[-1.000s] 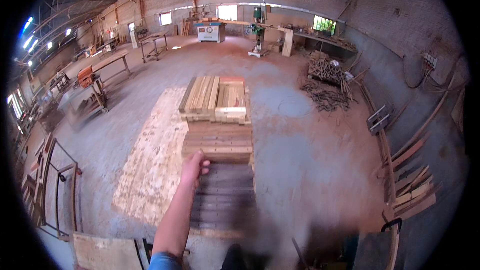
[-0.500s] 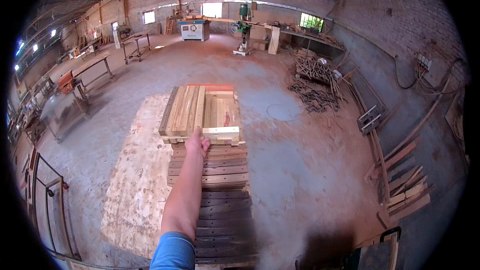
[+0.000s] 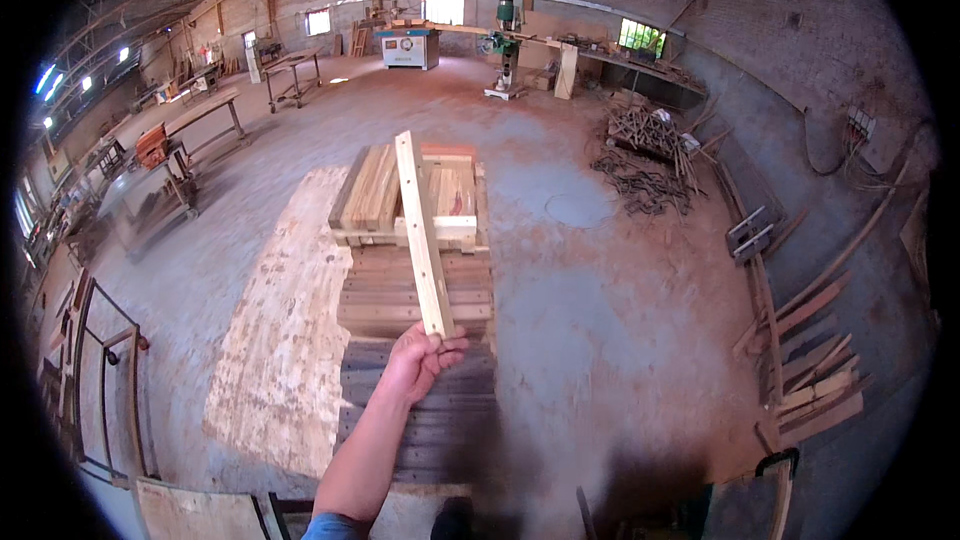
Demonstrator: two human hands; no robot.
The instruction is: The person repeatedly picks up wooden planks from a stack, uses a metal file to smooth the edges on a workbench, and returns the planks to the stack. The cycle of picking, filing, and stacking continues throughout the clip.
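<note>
My left hand (image 3: pixel 424 360) is closed around the lower end of a pale wooden slat (image 3: pixel 420 240), which has small holes along its face. The slat points away from me, tilted upward, and stands in front of a stack of light wooden slats (image 3: pixel 368 190). Below my hand lie rows of dark brown slats (image 3: pixel 385 380) with drilled holes, and reddish-brown ones (image 3: pixel 375 285) farther on. My right hand is outside the picture.
A worn plywood sheet (image 3: pixel 270 310) lies on the concrete floor left of the slats. Metal frame carts (image 3: pixel 105 380) stand at left. A scrap-wood pile (image 3: pixel 650 140) and leaning offcuts (image 3: pixel 820 380) line the right. Beyond stand a green drill press (image 3: pixel 505 45) and a white machine (image 3: pixel 408 48).
My left hand has lifted the slat off the stack and drawn it back toward me. The slat now points up and away from me. The view has shifted slightly.
</note>
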